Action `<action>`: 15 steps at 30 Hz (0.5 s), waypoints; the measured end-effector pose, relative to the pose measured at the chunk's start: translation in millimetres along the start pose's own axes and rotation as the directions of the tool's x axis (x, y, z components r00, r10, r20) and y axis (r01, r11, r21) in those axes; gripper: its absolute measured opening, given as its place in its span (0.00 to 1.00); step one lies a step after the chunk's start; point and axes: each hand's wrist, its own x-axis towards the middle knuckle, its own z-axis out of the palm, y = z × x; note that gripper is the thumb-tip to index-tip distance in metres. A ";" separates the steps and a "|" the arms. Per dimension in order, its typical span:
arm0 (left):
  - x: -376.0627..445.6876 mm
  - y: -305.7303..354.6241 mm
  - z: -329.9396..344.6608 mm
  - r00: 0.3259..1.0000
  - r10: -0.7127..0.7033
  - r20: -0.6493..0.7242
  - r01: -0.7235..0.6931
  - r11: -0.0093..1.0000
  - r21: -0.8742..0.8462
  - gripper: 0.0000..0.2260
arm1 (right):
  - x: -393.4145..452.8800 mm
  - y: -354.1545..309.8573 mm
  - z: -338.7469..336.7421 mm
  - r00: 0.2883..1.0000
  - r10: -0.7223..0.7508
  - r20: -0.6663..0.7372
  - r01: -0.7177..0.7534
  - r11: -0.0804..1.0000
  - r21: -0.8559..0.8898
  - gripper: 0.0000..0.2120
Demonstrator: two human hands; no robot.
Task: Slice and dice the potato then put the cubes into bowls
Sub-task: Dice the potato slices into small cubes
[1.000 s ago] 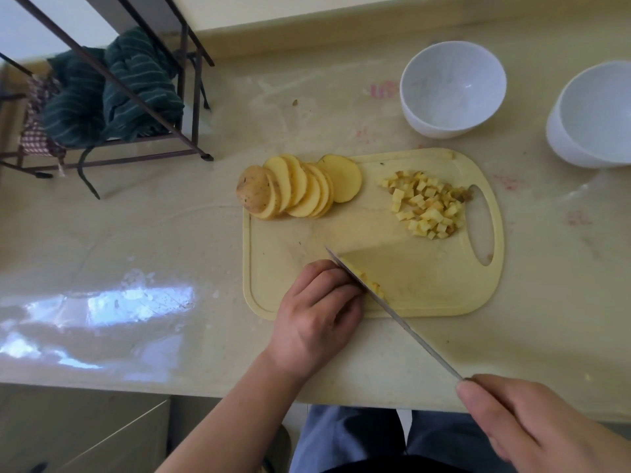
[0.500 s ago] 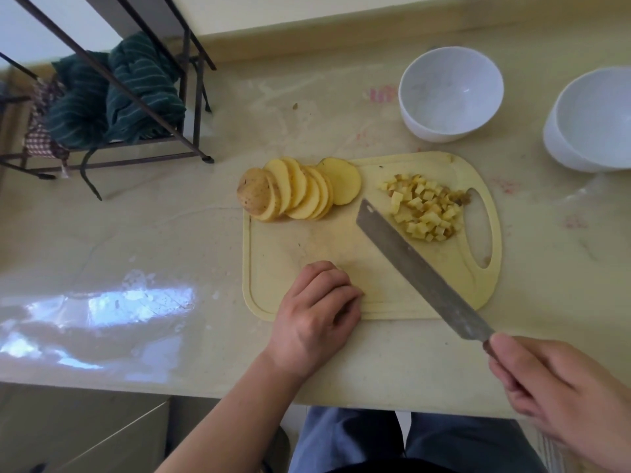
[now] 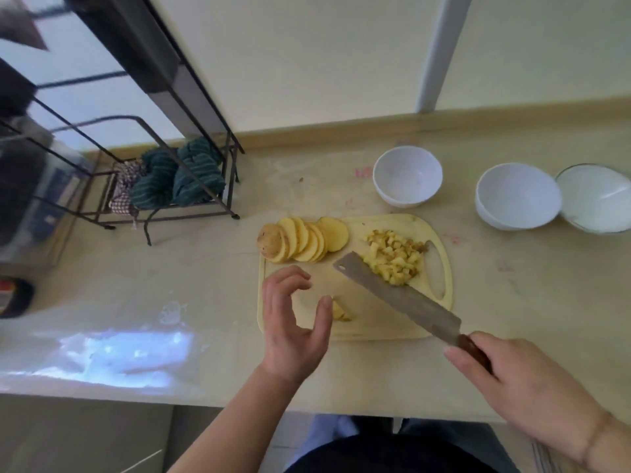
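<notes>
The pale yellow cut potato piece (image 3: 339,311) lay near the front edge of the cream plastic cutting board (image 3: 375,322), just right of the left hand (image 3: 294,322), whose fingers were spread and empty; the right hand (image 3: 512,380) gripped the steel cleaver (image 3: 396,295), blade angled toward the diced cubes (image 3: 394,257). The left hand was nearer.

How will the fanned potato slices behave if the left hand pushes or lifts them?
The potato slices lean overlapped on edge, so a push would likely topple or slide them. Cut faces look moist, probably slippery. Thin rounds seem stiff and light; the left hand could probably pinch a few together.
</notes>
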 end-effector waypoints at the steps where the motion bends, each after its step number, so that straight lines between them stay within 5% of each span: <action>1: 9.0 4.2 -1.1 0.999 0.032 0.000 -0.032 0.999 0.014 0.08 | -1.3 -0.7 -2.5 1.000 -0.015 -0.012 0.014 0.994 -0.106 0.32; 5: 35.7 5.1 13.1 0.933 0.091 0.348 -0.144 0.981 0.130 0.09 | -3.3 1.0 -2.9 0.995 -0.085 -0.047 0.069 0.959 -0.275 0.33; 10: 52.9 -1.3 41.8 0.699 -0.074 0.711 -0.143 0.960 0.240 0.12 | 0.4 10.2 6.5 0.989 -0.126 -0.076 0.088 0.920 -0.383 0.48; 12: 55.4 -1.1 49.8 0.628 -0.129 0.767 -0.129 0.955 0.267 0.13 | 0.9 9.3 3.7 0.987 -0.136 -0.081 0.092 0.908 -0.408 0.53; 15: 58.3 -1.8 60.1 0.616 -0.173 0.769 -0.102 0.950 0.296 0.14 | 2.3 9.1 -0.6 0.986 -0.141 -0.087 0.091 0.901 -0.424 0.55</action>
